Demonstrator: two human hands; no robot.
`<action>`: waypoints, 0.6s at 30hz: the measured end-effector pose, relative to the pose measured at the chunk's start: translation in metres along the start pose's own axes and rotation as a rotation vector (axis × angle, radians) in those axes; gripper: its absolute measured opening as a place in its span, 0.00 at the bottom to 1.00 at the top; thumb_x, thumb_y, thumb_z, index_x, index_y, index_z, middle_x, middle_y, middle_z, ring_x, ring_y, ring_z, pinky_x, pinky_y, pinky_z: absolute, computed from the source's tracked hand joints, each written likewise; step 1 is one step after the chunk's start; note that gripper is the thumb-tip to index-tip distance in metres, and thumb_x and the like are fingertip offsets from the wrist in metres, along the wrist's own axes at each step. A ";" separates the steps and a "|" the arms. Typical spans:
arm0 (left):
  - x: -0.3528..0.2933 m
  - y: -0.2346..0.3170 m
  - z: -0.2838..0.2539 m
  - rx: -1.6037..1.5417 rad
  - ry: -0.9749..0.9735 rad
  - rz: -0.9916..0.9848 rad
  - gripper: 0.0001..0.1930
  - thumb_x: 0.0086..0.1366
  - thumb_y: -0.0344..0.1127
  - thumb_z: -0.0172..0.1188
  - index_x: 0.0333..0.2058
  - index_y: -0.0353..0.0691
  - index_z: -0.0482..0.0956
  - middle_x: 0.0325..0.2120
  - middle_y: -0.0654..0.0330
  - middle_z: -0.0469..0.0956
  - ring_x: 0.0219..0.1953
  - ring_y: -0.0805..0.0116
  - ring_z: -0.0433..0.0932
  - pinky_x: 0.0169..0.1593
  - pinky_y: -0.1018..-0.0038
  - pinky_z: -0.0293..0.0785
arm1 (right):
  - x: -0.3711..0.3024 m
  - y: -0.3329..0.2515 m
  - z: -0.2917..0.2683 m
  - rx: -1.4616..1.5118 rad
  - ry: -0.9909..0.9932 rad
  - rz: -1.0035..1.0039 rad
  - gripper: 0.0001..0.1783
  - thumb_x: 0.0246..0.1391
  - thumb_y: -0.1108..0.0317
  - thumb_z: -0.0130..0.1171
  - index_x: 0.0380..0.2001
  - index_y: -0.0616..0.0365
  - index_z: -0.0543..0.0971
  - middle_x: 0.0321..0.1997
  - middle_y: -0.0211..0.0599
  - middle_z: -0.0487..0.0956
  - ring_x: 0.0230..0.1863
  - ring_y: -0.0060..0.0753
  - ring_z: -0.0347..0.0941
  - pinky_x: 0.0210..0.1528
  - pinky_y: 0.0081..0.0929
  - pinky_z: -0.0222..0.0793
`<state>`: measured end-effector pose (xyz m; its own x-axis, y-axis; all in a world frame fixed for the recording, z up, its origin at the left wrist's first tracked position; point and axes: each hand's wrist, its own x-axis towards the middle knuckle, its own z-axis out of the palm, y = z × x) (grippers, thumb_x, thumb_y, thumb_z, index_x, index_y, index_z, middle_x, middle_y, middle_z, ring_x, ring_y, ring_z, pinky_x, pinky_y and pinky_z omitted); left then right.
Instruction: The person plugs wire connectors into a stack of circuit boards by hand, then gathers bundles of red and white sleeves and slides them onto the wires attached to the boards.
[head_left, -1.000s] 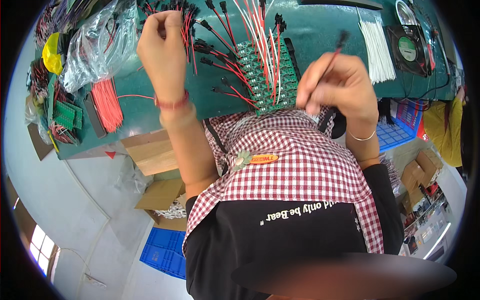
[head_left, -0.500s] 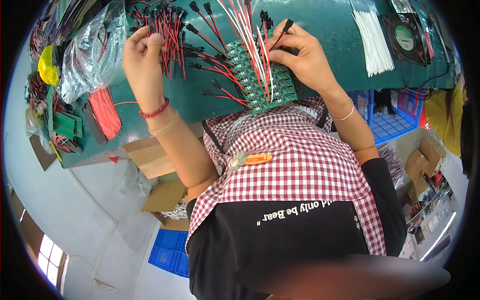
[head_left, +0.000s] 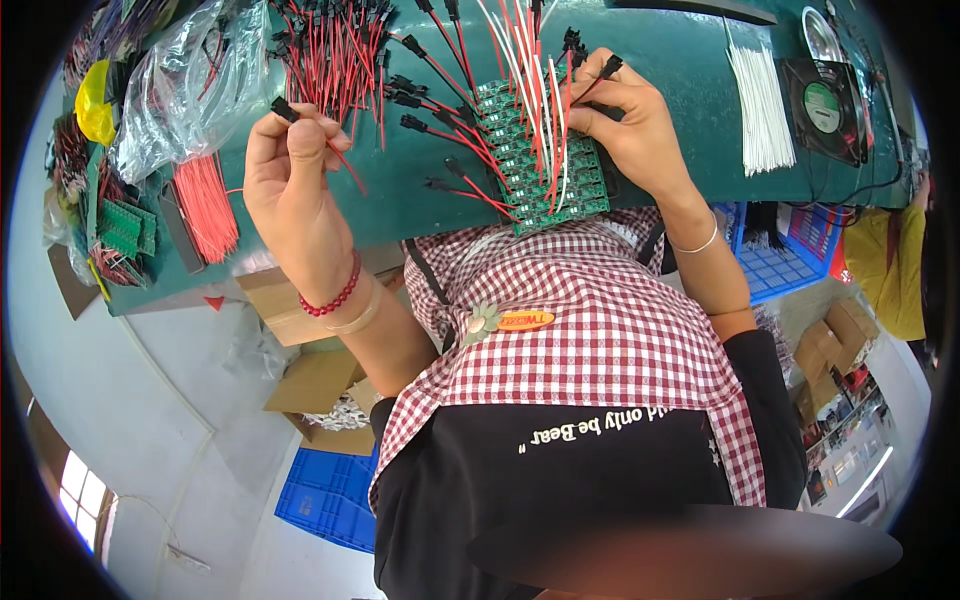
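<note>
My left hand (head_left: 298, 200) is closed in a pinch on a connector lead (head_left: 285, 109), whose black plug sticks up past the fingers and whose red wire slants down to the right. At the far right edge of a green circuit board panel (head_left: 580, 200), my right hand (head_left: 640, 130) pinches another black-plugged connector lead (head_left: 609, 69). Red-and-black leads (head_left: 480, 150) fan out from the panel's left side. Red and white wires (head_left: 540, 100) rise across its middle. Behind my left hand lies a pile of connector leads (head_left: 335, 60).
A clear plastic bag (head_left: 190, 90) and a bundle of red wires (head_left: 207, 210) lie on the left of the green table (head_left: 680, 60). White wires (head_left: 760, 110) and a black fan (head_left: 822, 108) are at the right. Blue crates (head_left: 780, 265) stand below.
My left hand has come away from the lead pile, toward me, with a connector lead in its fingers. My right hand remains at the panel's right edge, still pinching its lead.
</note>
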<state>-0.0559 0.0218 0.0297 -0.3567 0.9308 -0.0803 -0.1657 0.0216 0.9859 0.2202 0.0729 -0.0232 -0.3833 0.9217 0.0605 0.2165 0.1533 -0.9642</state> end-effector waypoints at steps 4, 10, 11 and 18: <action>-0.002 -0.002 0.001 0.001 0.008 -0.006 0.06 0.68 0.33 0.55 0.39 0.37 0.72 0.31 0.61 0.74 0.31 0.73 0.70 0.35 0.79 0.65 | -0.001 -0.003 0.002 -0.103 0.036 -0.043 0.07 0.41 0.76 0.66 0.28 0.62 0.82 0.27 0.33 0.69 0.35 0.31 0.68 0.39 0.26 0.64; -0.004 0.000 0.005 -0.042 -0.001 0.005 0.08 0.67 0.34 0.57 0.36 0.35 0.72 0.29 0.62 0.76 0.30 0.76 0.73 0.33 0.82 0.66 | -0.001 -0.013 0.004 -0.204 0.046 -0.126 0.06 0.40 0.75 0.66 0.26 0.61 0.81 0.28 0.32 0.70 0.34 0.33 0.67 0.38 0.28 0.63; -0.004 0.001 0.006 -0.042 -0.004 0.004 0.08 0.67 0.34 0.57 0.36 0.35 0.72 0.29 0.62 0.76 0.30 0.76 0.73 0.33 0.82 0.66 | -0.001 -0.014 0.004 -0.264 0.043 -0.168 0.06 0.39 0.74 0.66 0.25 0.61 0.80 0.28 0.32 0.70 0.34 0.33 0.68 0.38 0.29 0.63; -0.011 0.010 0.019 -0.018 -0.087 0.029 0.06 0.68 0.33 0.54 0.38 0.36 0.70 0.32 0.60 0.71 0.33 0.72 0.68 0.36 0.77 0.64 | -0.006 -0.016 0.006 -0.366 0.090 -0.193 0.06 0.40 0.73 0.65 0.25 0.60 0.79 0.29 0.33 0.72 0.35 0.35 0.69 0.39 0.31 0.62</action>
<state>-0.0363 0.0189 0.0432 -0.2806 0.9591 -0.0383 -0.1733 -0.0113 0.9848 0.2130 0.0630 -0.0092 -0.3714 0.8886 0.2690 0.4591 0.4276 -0.7787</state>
